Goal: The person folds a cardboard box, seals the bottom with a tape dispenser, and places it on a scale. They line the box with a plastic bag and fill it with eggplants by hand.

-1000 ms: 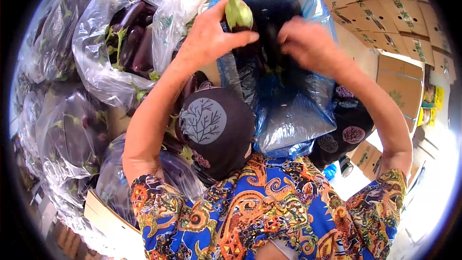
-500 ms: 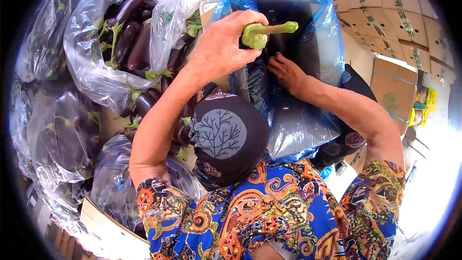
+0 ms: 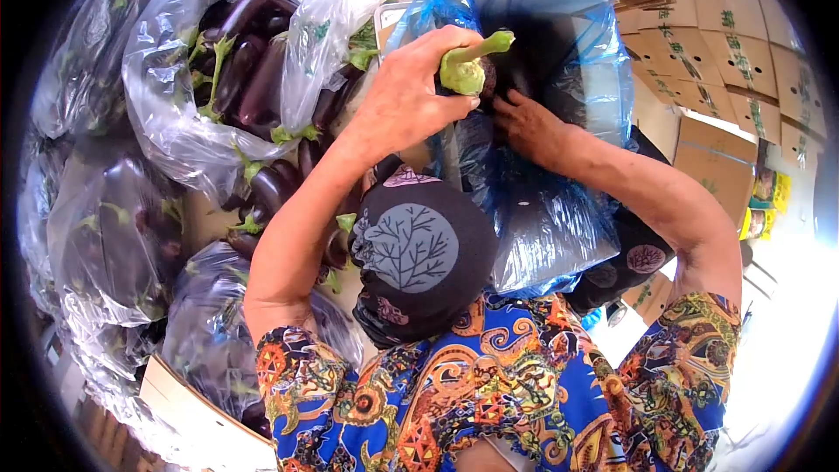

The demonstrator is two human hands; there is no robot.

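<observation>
My left hand [image 3: 419,83] is wrapped round the top of an eggplant, whose green cap and stem [image 3: 468,67] stick up between thumb and fingers over the left side of a lined box. Blue plastic [image 3: 603,79] lines this box and folds over its edges. Inside the dark opening, my right hand [image 3: 533,129] reaches in, its fingertips in shadow near the eggplant; whatever they touch is hidden.
At the left, an open clear bag [image 3: 157,122] holds several eggplants [image 3: 262,92], with more loose below it. Further filled bags [image 3: 118,227] lie along the left edge. Flattened or stacked cartons [image 3: 734,44] stand at the right. A cardboard flap [image 3: 197,411] juts up at lower left.
The eggplant's stem has shifted slightly left and tilted more upward with my left hand. My right hand has moved a little down and right, and the blue liner beside it has shifted.
</observation>
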